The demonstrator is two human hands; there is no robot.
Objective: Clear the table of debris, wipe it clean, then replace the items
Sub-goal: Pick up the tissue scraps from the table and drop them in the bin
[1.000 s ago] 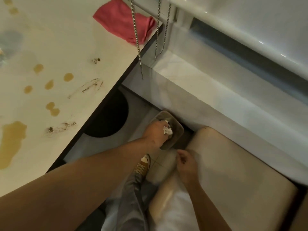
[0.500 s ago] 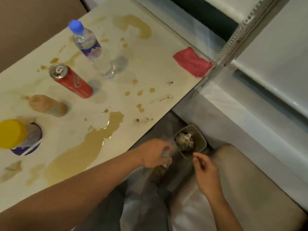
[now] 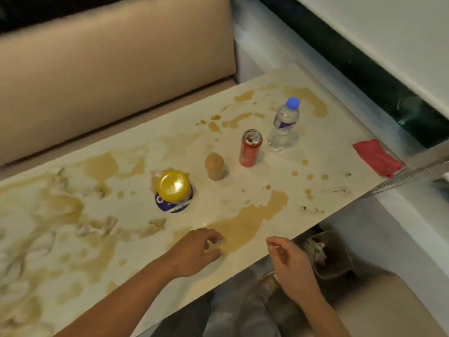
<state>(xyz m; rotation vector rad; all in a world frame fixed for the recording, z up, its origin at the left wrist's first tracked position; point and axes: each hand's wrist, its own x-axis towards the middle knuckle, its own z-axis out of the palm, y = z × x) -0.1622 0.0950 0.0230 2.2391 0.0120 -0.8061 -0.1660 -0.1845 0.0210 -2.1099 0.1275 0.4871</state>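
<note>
Now the view has swung up from the small grey waste bin (image 3: 336,257) holding crumpled tissue beside the bench, so the whole stained cream tabletop (image 3: 328,152) shows. The left hand (image 3: 194,251) has moved from the bin's side onto the table and hovers over the near edge of the large brown spill (image 3: 245,222), fingers loosely curled and holding nothing. The right hand (image 3: 290,261) hangs just off the table edge, beside the bin, fingers loosely bent, also holding nothing. Soggy torn tissue scraps (image 3: 97,227) lie well left of both hands. The folded red cloth (image 3: 376,158) rests at the far right corner, well apart from either hand.
</note>
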